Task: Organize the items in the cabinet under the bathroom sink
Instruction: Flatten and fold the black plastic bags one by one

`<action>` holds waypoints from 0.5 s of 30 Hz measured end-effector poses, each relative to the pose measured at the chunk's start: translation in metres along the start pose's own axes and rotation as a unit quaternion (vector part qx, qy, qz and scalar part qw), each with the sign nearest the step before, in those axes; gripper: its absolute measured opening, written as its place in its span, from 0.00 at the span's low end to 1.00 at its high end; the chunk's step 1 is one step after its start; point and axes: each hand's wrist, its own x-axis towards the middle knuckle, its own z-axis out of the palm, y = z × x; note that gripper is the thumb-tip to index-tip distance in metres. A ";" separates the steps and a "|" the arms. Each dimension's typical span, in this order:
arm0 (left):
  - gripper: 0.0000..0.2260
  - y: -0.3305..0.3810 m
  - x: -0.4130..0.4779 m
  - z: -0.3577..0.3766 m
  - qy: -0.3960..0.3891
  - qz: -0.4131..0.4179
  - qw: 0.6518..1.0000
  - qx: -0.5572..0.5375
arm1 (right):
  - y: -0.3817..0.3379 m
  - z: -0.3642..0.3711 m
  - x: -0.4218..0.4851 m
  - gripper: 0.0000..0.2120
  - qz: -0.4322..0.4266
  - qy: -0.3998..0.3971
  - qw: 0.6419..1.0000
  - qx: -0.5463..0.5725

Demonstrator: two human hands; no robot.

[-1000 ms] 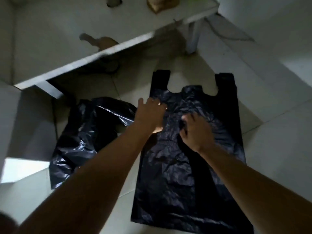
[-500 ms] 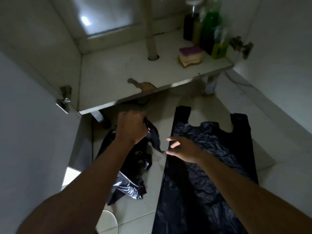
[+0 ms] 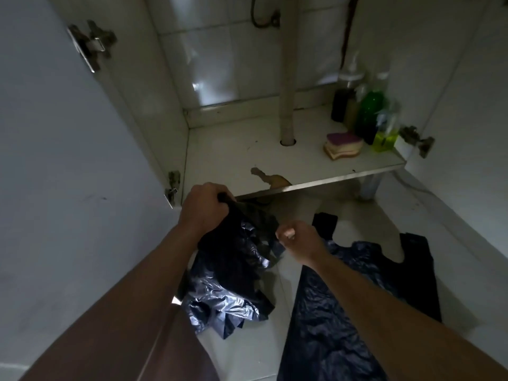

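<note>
Holding the crumpled black bag [image 3: 233,259] by its top, the left hand [image 3: 204,209] has its grip closed tight around the plastic. It is just in front of the front edge of the cabinet shelf [image 3: 228,158], near the left corner. The lower part of this bag hangs down to the tiled floor [image 3: 247,350]. The right hand [image 3: 301,240] is just beside the bag's right side with the fingers curled. It is not possible to tell if its grip catches the plastic or nothing. A second black bag [image 3: 343,312] lies flat on the floor at the right, its handles toward the cabinet. On the shelf, a drain pipe [image 3: 287,78] goes down through the middle. A stack of sponges [image 3: 343,146] lies near the right front corner, and behind it several bottles [image 3: 368,114] stand together along the right edge.
</note>
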 end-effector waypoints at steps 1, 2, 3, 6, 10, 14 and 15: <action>0.17 -0.001 0.001 -0.003 -0.001 -0.001 1.000 -0.009 | -0.003 0.000 0.001 0.05 -0.006 -0.014 1.000 0.000; 0.18 -0.001 0.001 -0.005 0.000 0.004 1.000 -0.021 | -0.006 0.002 0.002 0.11 -0.018 -0.026 0.999 -0.018; 0.18 -0.001 0.001 -0.007 0.000 0.011 0.999 -0.033 | -0.008 0.004 0.003 0.17 -0.021 -0.027 0.999 -0.040; 0.18 -0.003 -0.002 -0.014 -0.002 0.029 0.998 -0.058 | -0.017 0.009 0.000 0.14 -0.021 0.041 0.996 -0.071; 0.17 -0.009 -0.002 -0.024 0.002 0.025 0.998 -0.064 | -0.024 0.010 0.004 0.08 -0.022 0.085 0.996 -0.004; 0.14 -0.019 0.000 -0.030 -0.072 -0.030 0.996 0.042 | -0.047 -0.004 0.020 0.07 -0.042 0.076 0.992 0.088; 0.19 -0.019 0.000 -0.031 -0.110 -0.048 0.990 0.073 | -0.054 -0.009 0.024 0.07 -0.061 0.074 0.992 0.087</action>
